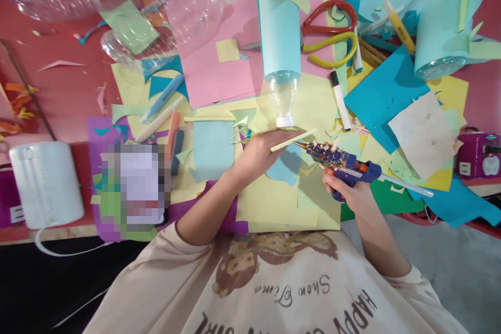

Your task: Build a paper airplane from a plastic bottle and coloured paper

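My right hand (pixel 346 188) is closed around the grip of a blue hot glue gun (pixel 344 164), whose nozzle points left at the end of a thin yellow paper strip (pixel 293 140). My left hand (pixel 262 152) holds that strip flat across its fingers, just above a yellow paper sheet (pixel 274 203). Directly behind stands an upside-down plastic bottle (pixel 279 57) wrapped in light blue paper, resting on its white cap.
Coloured paper scraps cover the red table (pixel 62 94). Red and yellow scissors (pixel 331 31), a marker (pixel 340 99), clear bottles (pixel 188 10) and a second blue-wrapped bottle (pixel 438 31) lie behind. A white container (pixel 45 182) sits left, a purple device (pixel 479 154) right.
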A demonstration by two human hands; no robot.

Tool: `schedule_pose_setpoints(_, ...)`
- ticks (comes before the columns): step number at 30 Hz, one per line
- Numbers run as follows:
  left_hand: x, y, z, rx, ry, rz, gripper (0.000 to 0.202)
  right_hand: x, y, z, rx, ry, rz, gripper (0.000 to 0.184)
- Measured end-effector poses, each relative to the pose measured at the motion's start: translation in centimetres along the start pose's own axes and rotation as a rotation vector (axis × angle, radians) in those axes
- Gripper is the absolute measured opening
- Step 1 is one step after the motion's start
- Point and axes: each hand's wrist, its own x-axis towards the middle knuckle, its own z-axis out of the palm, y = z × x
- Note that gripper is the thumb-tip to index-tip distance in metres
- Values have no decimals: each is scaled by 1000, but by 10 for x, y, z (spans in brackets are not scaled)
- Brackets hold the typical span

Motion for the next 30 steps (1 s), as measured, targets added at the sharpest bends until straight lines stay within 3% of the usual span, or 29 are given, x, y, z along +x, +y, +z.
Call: schedule_pose_setpoints(30,0,2,0,-28,-15,-15,37,3,-3,-5,-9,96,12,26)
